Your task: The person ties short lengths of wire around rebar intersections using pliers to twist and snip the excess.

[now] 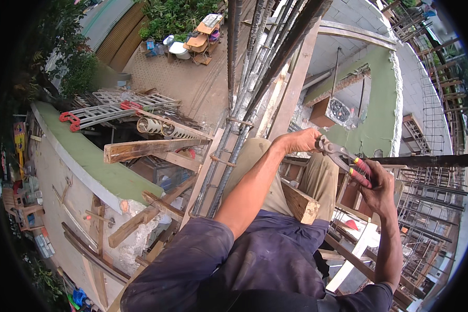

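Pliers (339,155) with red and yellow grips are in front of my knees, their metal jaws toward the left. My right hand (378,186) is closed round the grips. Close to the jaws, my left hand (301,141) has its fingers bent together; what they pinch, if anything, is hidden. A column of upright steel rebar (237,117), with tie rings round it, stands left of my left forearm. A dark steel bar (426,160) runs level to the right, just beyond my right hand.
A squared timber (300,200) lies across my lap. Another timber (153,149) juts out at left. Far below are an aluminium ladder (109,115) and a paved yard (161,78). Green-painted walls (375,104) stand at right, with rebar grids beyond. Wooden planks surround me.
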`<state>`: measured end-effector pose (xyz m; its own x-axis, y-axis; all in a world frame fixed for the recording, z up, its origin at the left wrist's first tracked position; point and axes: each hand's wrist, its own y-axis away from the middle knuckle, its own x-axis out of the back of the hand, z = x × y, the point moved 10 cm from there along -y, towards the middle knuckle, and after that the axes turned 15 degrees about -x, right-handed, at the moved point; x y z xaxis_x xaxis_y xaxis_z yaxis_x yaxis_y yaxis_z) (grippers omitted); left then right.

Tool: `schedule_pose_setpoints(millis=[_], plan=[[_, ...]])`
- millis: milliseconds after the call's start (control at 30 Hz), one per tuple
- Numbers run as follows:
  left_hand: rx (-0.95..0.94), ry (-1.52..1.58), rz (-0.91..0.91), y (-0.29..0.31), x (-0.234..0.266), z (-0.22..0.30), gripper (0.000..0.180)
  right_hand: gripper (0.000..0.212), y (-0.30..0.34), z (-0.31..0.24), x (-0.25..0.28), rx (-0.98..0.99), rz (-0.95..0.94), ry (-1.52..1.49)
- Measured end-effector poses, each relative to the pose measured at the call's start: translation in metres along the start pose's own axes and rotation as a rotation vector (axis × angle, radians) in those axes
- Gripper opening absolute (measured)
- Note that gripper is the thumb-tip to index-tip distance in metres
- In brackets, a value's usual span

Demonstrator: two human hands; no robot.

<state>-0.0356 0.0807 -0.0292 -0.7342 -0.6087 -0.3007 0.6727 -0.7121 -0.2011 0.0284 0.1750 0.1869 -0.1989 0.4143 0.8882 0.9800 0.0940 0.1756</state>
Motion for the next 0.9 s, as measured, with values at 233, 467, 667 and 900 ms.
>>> schedule_pose_setpoints(millis=[233, 467, 667, 900], plan=[[-0.296, -0.357, 0.161, 0.007, -0.067, 0.080, 0.035, 0.041, -0.011, 0.024, -0.002, -0.251, 0.312, -0.449], [-0.276, -0.353, 0.350, 0.028, -0.046, 0.153, 0.039, 0.052, -0.023, 0.030, -0.011, -0.304, 0.172, -0.385], [0.041, -0.497, 0.551, 0.053, 0.031, 0.146, 0.033, 0.034, -0.003, 0.000, -0.025, -0.044, 0.032, 0.474], [0.013, -0.185, 0.217, 0.045, -0.010, 0.045, 0.031, 0.030, 0.036, -0.026, 0.004, -0.095, -0.194, -0.110]])
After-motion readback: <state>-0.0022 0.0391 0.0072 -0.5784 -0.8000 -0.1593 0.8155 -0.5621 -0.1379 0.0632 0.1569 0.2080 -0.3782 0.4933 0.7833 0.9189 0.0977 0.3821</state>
